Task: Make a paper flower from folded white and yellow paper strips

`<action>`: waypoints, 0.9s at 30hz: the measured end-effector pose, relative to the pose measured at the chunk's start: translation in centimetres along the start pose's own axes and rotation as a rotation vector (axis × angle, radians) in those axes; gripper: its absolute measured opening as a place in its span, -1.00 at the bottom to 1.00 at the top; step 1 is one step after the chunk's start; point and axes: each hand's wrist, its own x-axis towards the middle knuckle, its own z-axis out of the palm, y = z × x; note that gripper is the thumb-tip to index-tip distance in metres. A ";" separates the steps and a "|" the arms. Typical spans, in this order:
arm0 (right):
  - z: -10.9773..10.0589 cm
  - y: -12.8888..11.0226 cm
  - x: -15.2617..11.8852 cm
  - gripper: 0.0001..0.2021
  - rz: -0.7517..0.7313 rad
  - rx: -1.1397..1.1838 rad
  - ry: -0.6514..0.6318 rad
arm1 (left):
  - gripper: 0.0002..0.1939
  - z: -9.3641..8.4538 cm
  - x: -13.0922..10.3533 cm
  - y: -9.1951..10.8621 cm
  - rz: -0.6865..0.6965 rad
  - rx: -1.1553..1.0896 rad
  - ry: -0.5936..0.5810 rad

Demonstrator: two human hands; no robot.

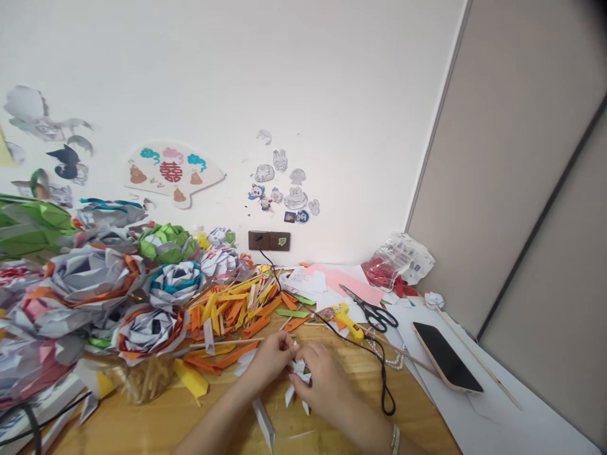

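Observation:
My left hand [274, 359] and my right hand [320, 374] meet low in the middle of the view. Between them is a small folded white paper piece [300, 366], partly hidden by my fingers. The left fingertips are pinched together at its upper left side; whatever they hold there is too small to make out. My right fingers and thumb close round the white paper from the right. Below the hands, white folded strips [264, 424] lie on the wooden table [227, 420]. Orange and yellow folded strips [237, 306] are heaped just beyond my left hand.
Large paper flowers [95, 275] crowd the left side. A yellow glue gun [348, 321] with a black cable and black scissors [372, 311] lie right of centre. Farther right are a phone [448, 357], thin sticks and white sheets [516, 417]. A plastic bag [401, 259] stands near the wall.

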 end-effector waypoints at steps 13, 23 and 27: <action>0.2 0.3 0.0 -0.81 0.031 0.081 0.058 | -0.82 0.0 -0.1 0.4 0.095 0.089 0.027; 0.0 0.3 0.1 -0.82 -0.048 0.019 0.092 | -0.72 0.0 -0.4 1.2 0.079 -0.018 0.023; -0.1 0.2 0.1 -0.77 -0.002 0.091 0.117 | -0.72 0.0 -0.4 1.1 0.110 -0.007 0.027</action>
